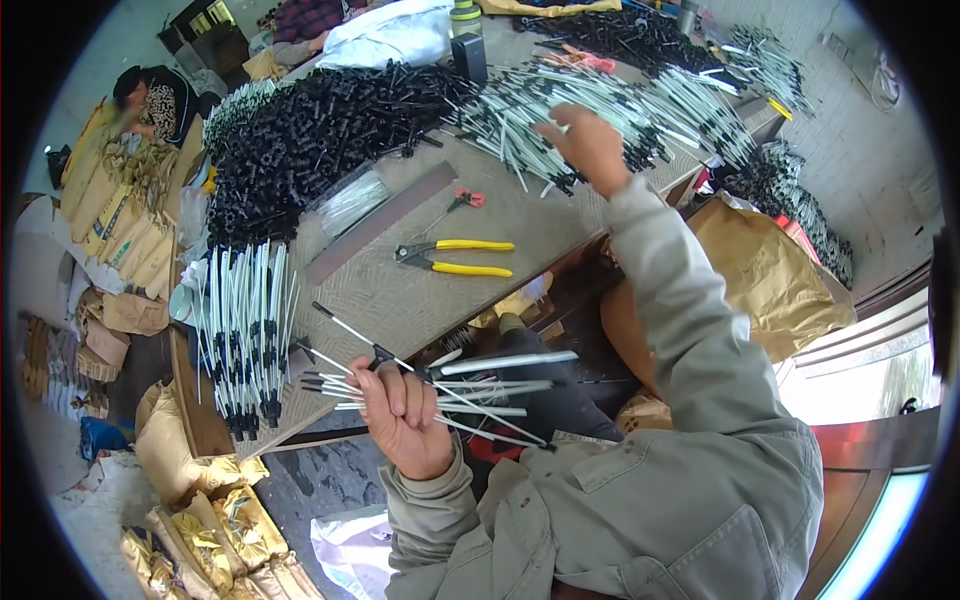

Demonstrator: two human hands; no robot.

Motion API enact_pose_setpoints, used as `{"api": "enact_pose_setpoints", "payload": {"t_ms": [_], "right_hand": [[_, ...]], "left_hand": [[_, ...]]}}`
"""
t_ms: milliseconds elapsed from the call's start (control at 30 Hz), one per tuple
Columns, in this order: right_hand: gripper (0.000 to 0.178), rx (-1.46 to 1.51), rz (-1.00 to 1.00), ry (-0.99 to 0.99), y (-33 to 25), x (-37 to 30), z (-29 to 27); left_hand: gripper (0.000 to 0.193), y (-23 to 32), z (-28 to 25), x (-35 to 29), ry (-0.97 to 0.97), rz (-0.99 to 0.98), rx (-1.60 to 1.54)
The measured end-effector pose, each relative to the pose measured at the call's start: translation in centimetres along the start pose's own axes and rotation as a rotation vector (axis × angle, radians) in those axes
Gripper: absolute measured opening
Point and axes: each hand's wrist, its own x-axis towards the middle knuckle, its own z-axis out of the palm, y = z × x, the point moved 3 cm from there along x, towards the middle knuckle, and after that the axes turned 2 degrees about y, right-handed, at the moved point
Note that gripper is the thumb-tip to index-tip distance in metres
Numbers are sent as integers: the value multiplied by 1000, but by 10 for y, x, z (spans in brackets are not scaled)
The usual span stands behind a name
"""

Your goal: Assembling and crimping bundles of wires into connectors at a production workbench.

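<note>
My left hand (405, 415) is closed around a loose bunch of white rods with black plastic fittings (490, 395), held in front of my body at the table's near edge. One rod in the bunch slants across the others. My right hand (592, 148) reaches out over a heap of similar white rods with black ends (520, 105) at the far right of the table. Its fingers are partly spread, with nothing visible between them. A pair of cutting pliers with yellow handles (455, 255) lies on the table between my hands.
Black plastic parts (320, 140) form a large heap at the back left. A stack of assembled rods (245, 335) lies at the table's left corner. A flat strip (380, 220) and a red-ended tool (465, 198) rest mid-table. Another person (160, 105) sits at far left.
</note>
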Motion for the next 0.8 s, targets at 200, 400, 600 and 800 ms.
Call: {"api": "enact_pose_setpoints", "payload": {"t_ms": [200, 400, 600, 800], "right_hand": [[24, -556, -58, -460, 21, -14, 53], [21, -302, -275, -291, -27, -67, 3], [19, -237, -117, -167, -34, -62, -29], [16, 212, -162, 98, -18, -30, -37]], "left_hand": [[24, 10, -17, -9, 52, -7, 59], [23, 0, -28, -7, 73, -40, 121], [26, -14, -21, -14, 207, -107, 270], [25, -24, -27, -18, 55, -159, 288]]}}
